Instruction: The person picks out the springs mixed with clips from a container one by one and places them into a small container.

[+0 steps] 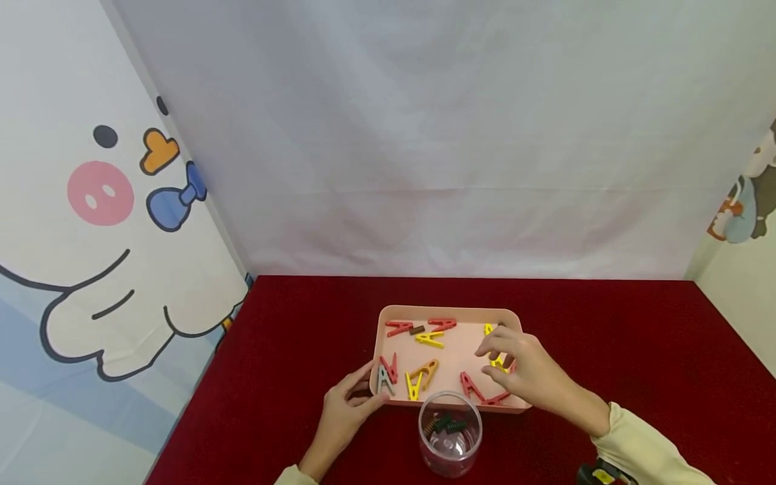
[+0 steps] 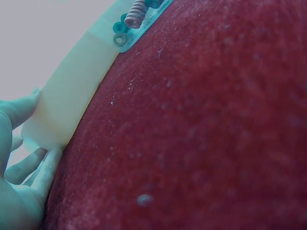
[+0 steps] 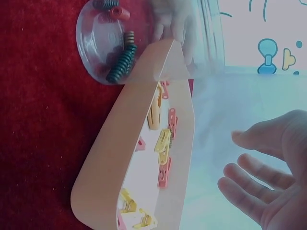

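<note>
A pink tray [image 1: 467,316] holds several plastic clips in red, yellow, orange and grey. My left hand [image 1: 348,407] holds the tray's near left corner between thumb and fingers; the left wrist view shows the thumb [image 2: 21,110] against the wall. Above the tray's right side, my right hand [image 1: 527,370] has its fingers spread and nothing between them. Beneath it lies a yellow clip [image 1: 498,364], partly hidden. A clear round container [image 1: 450,465] stands in front of the tray, with several coil springs [image 3: 122,64] in green, brown and red inside.
A small dark brown spring [image 1: 417,330] lies among the clips at the tray's back. The table has a dark red cloth [image 1: 303,323]. A white curtain [image 1: 455,168] hangs behind it, and a cartoon-printed sheet [image 1: 60,236] is at the left.
</note>
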Tool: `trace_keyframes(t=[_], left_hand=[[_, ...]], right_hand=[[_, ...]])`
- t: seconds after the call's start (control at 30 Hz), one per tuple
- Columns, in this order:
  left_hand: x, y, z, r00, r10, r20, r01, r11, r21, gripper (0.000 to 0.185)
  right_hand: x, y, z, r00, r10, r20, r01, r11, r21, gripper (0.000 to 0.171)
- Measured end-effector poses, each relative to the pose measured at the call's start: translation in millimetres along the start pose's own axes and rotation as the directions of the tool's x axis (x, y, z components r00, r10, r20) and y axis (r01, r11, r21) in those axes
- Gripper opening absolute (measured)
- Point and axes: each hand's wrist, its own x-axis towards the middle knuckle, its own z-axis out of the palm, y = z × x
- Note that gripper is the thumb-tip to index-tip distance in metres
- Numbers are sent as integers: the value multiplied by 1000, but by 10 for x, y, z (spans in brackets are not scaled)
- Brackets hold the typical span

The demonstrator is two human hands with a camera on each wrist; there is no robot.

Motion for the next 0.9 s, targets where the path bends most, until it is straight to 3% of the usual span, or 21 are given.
trace_keyframes(t=[0.5, 0.6, 0.73, 0.9], left_hand=[[28, -39, 32, 1000, 12, -18, -12, 1000, 0, 62], [7, 93, 30, 1000, -1, -8, 1, 1000, -2, 62], [17, 112, 41, 1000, 2, -8, -2, 1000, -4, 62], [64, -53, 60, 1000, 9, -23, -9, 1000, 0, 62]], right_hand=[[43, 301, 10, 996, 84, 32, -83, 996, -38, 32], [56, 353, 1, 991, 122, 49, -119, 991, -55, 29], [83, 448, -3, 984, 164, 65, -159, 984, -80, 25], [127, 575, 3, 980, 188, 65, -181, 978, -108, 20]])
